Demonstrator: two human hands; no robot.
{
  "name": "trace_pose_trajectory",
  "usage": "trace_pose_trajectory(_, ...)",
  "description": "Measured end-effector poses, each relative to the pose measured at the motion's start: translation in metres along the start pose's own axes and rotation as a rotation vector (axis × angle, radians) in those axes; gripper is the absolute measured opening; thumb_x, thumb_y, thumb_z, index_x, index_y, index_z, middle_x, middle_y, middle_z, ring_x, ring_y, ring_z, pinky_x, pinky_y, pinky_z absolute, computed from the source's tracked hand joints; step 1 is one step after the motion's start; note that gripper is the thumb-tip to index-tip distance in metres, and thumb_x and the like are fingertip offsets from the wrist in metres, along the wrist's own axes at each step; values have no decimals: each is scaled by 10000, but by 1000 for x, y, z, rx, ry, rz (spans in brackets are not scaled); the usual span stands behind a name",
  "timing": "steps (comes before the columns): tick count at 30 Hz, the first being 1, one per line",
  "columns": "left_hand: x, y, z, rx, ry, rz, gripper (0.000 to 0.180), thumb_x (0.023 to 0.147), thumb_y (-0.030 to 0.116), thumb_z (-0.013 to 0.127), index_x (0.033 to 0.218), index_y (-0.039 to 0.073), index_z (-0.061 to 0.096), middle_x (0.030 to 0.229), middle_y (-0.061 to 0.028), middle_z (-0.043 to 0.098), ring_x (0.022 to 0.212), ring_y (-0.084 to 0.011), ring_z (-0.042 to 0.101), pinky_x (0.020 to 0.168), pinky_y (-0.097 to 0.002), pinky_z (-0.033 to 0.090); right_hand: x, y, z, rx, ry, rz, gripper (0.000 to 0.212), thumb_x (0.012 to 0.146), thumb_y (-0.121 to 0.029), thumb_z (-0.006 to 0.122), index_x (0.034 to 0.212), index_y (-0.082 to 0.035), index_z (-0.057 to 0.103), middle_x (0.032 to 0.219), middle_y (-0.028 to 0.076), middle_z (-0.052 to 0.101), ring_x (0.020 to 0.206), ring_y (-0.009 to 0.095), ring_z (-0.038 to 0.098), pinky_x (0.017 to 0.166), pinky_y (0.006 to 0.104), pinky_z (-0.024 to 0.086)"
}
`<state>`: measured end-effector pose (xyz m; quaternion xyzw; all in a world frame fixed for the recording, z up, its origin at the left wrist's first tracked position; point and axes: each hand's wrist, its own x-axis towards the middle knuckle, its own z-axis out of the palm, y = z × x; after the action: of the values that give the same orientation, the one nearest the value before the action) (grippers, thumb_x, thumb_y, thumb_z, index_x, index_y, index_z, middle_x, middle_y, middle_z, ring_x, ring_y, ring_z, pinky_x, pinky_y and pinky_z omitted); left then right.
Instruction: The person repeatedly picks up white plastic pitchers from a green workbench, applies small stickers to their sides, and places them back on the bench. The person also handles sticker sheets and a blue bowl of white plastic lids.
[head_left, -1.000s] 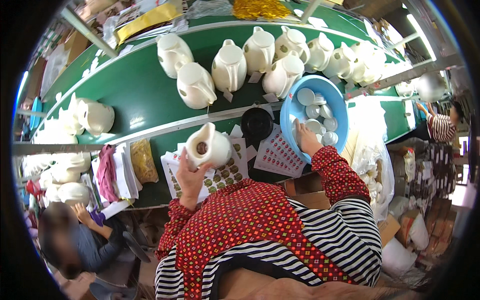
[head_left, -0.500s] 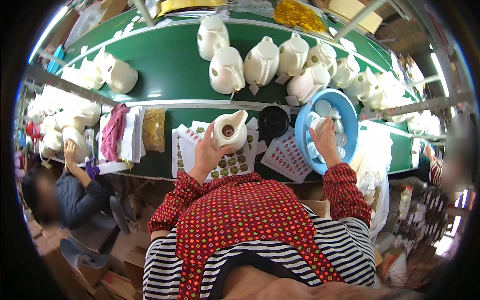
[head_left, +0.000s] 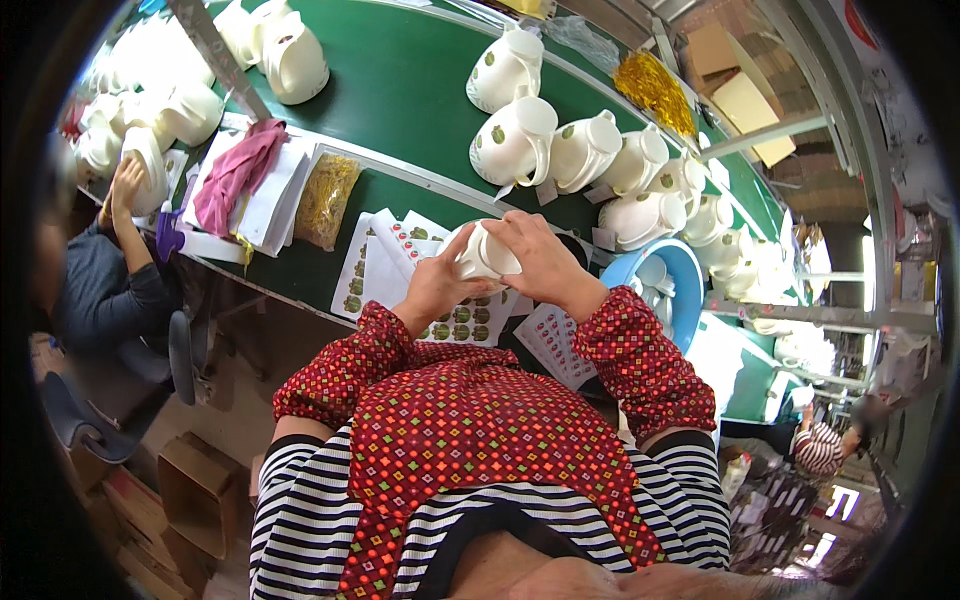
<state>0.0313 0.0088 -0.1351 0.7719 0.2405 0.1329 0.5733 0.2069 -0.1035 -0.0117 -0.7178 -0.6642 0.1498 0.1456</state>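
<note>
A white jug [head_left: 466, 262] stands upright in front of me above the sticker sheets, and my left hand [head_left: 437, 286] is closed round its left side. My right hand [head_left: 540, 258] reaches over its top, with fingers bent on a round white lid [head_left: 499, 257] at the jug's mouth. Whether the lid is fully seated cannot be seen under the fingers. Beneath lie sheets of green round stickers [head_left: 463, 326] and a sheet of small red stickers [head_left: 548, 343]. The light blue basin [head_left: 690, 270] with several white lids stands by my right forearm.
White jugs with handles [head_left: 583, 152] stand in a row on the green bench [head_left: 400, 75]. Left are a pink cloth [head_left: 238, 180], papers and a bag of gold material [head_left: 327, 200]. A co-worker's hand [head_left: 126, 184] touches a jug at far left; another person [head_left: 822, 447] is at right.
My right hand has left the basin with a lid and come over to the jug. My left hand still holds the jug. The whole view has turned and tilted.
</note>
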Motion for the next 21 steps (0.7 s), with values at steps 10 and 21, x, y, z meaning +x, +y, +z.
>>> trace_pose_trajectory(10, -5, 10, -11, 69, -41, -92, 1011, 760, 446, 895, 1609, 317, 361, 1039, -205, 755, 949, -415, 738, 848, -466, 576, 25, 7, -7, -169, -208, -324, 718, 746, 1, 779, 1408, -194, 580, 1388, 162, 568, 1271, 400, 540, 1083, 449, 492)
trace_pose_trajectory(21, -6, 9, -10, 38, -25, -63, 1022, 751, 443, 901, 1609, 272, 371, 1121, -209, 743, 1002, -418, 726, 870, -473, 574, 35, -20, -4, -304, -375, 303, 908, 731, -405, 895, 1472, -56, 502, 1326, 267, 573, 1036, 380, 656, 858, 423, 569)
